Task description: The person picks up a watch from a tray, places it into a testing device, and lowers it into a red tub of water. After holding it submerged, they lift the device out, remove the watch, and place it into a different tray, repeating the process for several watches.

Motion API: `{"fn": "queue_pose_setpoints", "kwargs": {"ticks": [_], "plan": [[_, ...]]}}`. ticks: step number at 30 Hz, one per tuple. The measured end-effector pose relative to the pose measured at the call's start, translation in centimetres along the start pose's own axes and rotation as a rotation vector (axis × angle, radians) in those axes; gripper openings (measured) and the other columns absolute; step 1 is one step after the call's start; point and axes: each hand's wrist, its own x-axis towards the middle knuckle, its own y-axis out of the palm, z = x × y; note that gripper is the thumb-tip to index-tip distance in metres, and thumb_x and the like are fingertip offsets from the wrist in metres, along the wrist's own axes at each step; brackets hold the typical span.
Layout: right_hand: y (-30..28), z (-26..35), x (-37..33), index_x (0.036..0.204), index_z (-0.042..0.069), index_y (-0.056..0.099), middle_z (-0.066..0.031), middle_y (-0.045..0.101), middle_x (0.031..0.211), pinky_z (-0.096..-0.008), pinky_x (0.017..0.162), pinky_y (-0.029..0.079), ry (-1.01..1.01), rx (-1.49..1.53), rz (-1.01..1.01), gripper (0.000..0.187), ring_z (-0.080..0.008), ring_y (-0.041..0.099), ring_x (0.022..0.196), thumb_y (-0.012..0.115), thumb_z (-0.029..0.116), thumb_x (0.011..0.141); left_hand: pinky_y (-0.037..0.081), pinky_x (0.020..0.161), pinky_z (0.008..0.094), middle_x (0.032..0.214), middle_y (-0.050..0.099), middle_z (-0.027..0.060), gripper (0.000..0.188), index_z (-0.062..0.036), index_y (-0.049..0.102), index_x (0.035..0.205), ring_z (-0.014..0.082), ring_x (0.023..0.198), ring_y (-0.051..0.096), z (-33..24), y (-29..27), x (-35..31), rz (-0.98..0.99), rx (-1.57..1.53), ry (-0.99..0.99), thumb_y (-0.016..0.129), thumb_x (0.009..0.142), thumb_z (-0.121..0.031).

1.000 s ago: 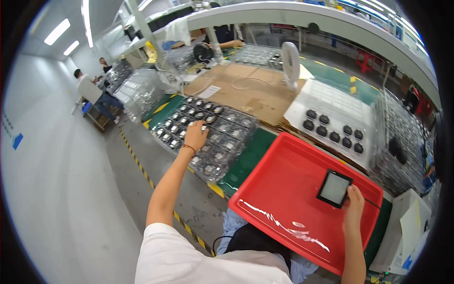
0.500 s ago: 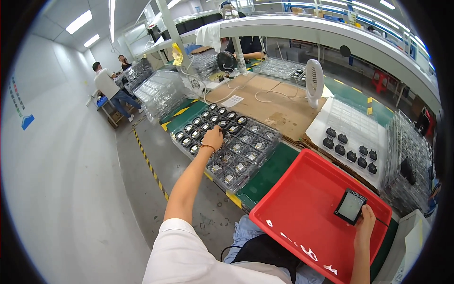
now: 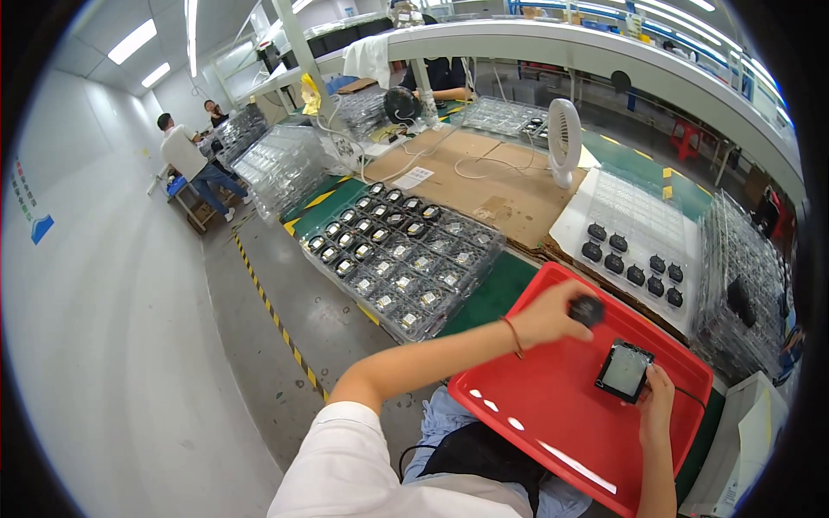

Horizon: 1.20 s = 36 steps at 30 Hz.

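My left hand (image 3: 551, 316) is over the red tray (image 3: 544, 393), its fingers closed on a round black watch-like part (image 3: 586, 311), slightly blurred. On the tray's right side, my right hand (image 3: 659, 394) grips the edge of a black-framed device with a grey screen (image 3: 625, 371); a dark cable runs off to the right behind it. Left of the red tray lies a clear plastic compartment tray (image 3: 485, 263). Round black parts with pale square centres (image 3: 380, 234) fill its far-left compartments, while the nearer ones show smaller pale squares under clear plastic.
Several black watch-like parts (image 3: 635, 274) sit on a white sheet (image 3: 580, 216) at the right. Beyond are a white fan (image 3: 565, 142), a cardboard sheet (image 3: 471, 164) and cables. Stacked clear trays (image 3: 743, 285) border the right side. A person (image 3: 183, 155) stands far left; another is across the bench.
My left hand has moved right from the clear tray to above the red tray, carrying a round black part. My right hand still holds the screen device, at nearly the same spot.
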Motion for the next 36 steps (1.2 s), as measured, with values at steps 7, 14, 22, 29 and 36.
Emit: {"fn": "queue_pose_setpoints", "kwargs": {"ticks": [7, 14, 22, 29, 36], "plan": [[-0.5, 0.0, -0.6, 0.101, 0.004, 0.053, -0.0088, 0.060, 0.088, -0.0298, 0.050, 0.052, 0.072, 0.137, 0.016, 0.027, -0.0160, 0.061, 0.073, 0.047, 0.027, 0.089, 0.030, 0.101, 0.0427, 0.119, 0.047, 0.0143, 0.060, -0.0033, 0.055, 0.105, 0.0358, 0.123, 0.032, 1.0, 7.9, 0.2, 0.089, 0.663, 0.539, 0.079, 0.051, -0.017], [-0.4, -0.2, 0.6, 0.107, 0.000, 0.051, -0.0096, 0.055, 0.093, -0.0321, 0.056, 0.055, 0.089, 0.185, 0.119, 0.027, -0.0173, 0.059, 0.081, 0.052, 0.020, 0.088, 0.037, 0.096, 0.0398, 0.118, 0.052, 0.0085, 0.059, -0.0074, 0.059, 0.108, 0.0294, 0.116, 0.043, 1.9, 7.0, 0.6, 0.094, 0.655, 0.521, 0.081, 0.055, -0.021], [-0.9, -0.1, 0.4, 0.110, -0.001, 0.050, -0.0092, 0.053, 0.095, -0.0310, 0.060, 0.056, 0.109, 0.199, 0.111, 0.030, -0.0173, 0.059, 0.082, 0.055, 0.017, 0.086, 0.043, 0.086, 0.0385, 0.111, 0.052, 0.0098, 0.054, -0.0073, 0.060, 0.103, 0.0284, 0.103, 0.050, 1.3, 7.8, 0.6, 0.142, 0.564, 0.458, 0.081, 0.054, -0.018], [-0.8, -0.1, 0.1, 0.111, -0.001, 0.048, -0.0100, 0.055, 0.097, -0.0294, 0.060, 0.056, 0.061, 0.194, 0.157, 0.032, -0.0164, 0.060, 0.081, 0.057, 0.014, 0.085, 0.043, 0.089, 0.0384, 0.118, 0.048, 0.0104, 0.069, -0.0068, 0.051, 0.117, 0.0285, 0.108, 0.049, 1.0, 7.3, 0.7, 0.208, 0.580, 0.498, 0.081, 0.056, -0.018], [-0.5, 0.1, 0.0, 0.109, 0.000, 0.049, -0.0090, 0.057, 0.095, -0.0266, 0.063, 0.054, -0.051, 0.111, 0.141, 0.030, -0.0139, 0.060, 0.080, 0.059, 0.009, 0.083, 0.042, 0.092, 0.0339, 0.127, 0.039, 0.0141, 0.082, -0.0073, 0.018, 0.136, 0.0245, 0.113, 0.046, 1.6, 6.6, 1.1, 0.298, -0.197, -0.072, 0.071, 0.074, -0.010]]}}
